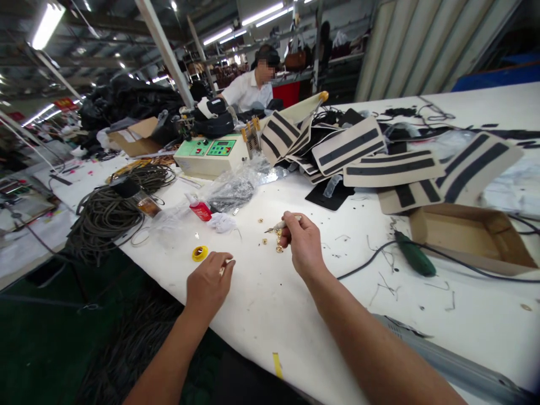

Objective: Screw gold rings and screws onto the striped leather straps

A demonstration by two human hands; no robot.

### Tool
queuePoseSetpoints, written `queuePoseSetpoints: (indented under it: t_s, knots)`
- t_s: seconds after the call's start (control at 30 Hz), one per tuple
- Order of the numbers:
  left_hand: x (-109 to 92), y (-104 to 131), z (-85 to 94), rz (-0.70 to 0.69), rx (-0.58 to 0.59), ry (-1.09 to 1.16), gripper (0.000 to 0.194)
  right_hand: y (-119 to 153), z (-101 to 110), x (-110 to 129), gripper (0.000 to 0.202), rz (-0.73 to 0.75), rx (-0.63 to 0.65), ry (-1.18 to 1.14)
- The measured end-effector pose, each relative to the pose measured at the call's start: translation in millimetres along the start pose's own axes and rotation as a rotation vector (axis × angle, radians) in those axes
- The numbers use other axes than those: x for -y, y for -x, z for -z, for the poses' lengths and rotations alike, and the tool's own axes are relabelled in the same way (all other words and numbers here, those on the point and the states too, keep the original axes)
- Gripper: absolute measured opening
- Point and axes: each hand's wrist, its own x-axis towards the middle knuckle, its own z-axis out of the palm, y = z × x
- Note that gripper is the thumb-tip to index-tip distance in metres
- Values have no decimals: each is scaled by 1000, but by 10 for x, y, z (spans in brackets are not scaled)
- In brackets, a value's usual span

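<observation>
My right hand (304,242) grips a slim pen-like tool (280,225) with a pale body and a thin pointed tip, aimed left over the white table. Below that tip lie several small gold metal fittings (279,248), partly hidden by my fingers. My left hand (210,282) is closed near the table's front edge, thumb and fingertips pinching a small shiny piece (223,270), mostly covered. Just beyond it lies a yellow tape roll (199,253). A red bottle (199,209) with a white nozzle leans by crumpled white material (221,223).
Striped panels (350,147) are heaped at the back, beside a cream control box (213,154). A green-handled corded tool (415,256) and an open cardboard box (472,239) lie right. Coiled dark cord (99,233) is at left. Another person (248,90) sits across the table.
</observation>
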Motion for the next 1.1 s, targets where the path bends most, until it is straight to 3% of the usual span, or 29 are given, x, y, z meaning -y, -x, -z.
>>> queuePoseSetpoints:
  t_s: [0.07,0.2,0.4,0.63,0.83,1.0,1.1]
  knots:
    - [-218,-160,-165,-160,31,80,31,-9,5,13,31,-6,-24,-20]
    - [-525,-552,-468,-195,188,81,37,-25,24,21,30,-15,-39,-49]
    - [-468,-757,-619,-173,231,194,25,-44,49,-44,31,-17,-25,-45]
    - [-331,-569,-611,68,125,560,15,-25,22,-97,31,-17,0,-13]
    - [-384,-156,-575,405,52,1001,47,83,-44,-130,32,31,88,151]
    - [-480,-4,-494,678,-36,1644,49,247,-150,-104,29,137,142,389]
    - [-490,2,-479,711,-47,1728,47,307,-201,-76,27,185,144,475]
